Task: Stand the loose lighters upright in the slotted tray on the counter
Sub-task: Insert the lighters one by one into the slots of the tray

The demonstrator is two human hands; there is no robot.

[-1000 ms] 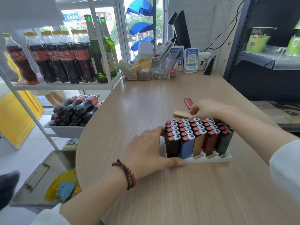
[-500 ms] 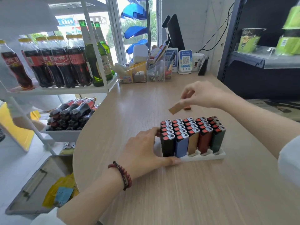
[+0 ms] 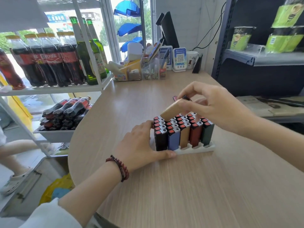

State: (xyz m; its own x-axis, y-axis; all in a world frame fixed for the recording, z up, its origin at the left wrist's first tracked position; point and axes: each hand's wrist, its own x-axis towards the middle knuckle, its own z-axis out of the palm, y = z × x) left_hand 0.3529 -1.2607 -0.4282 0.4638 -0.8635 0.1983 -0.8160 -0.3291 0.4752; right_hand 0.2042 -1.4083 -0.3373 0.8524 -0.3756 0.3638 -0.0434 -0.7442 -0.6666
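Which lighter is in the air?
The tan lighter, tilted in the right hand above the tray; the rest stand in slots or lie on the counter.

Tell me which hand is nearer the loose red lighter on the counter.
Right. The right hand, pinching a tan lighter, is just beside the red lighter; the left hand rests farther off, against the left end of the tray.
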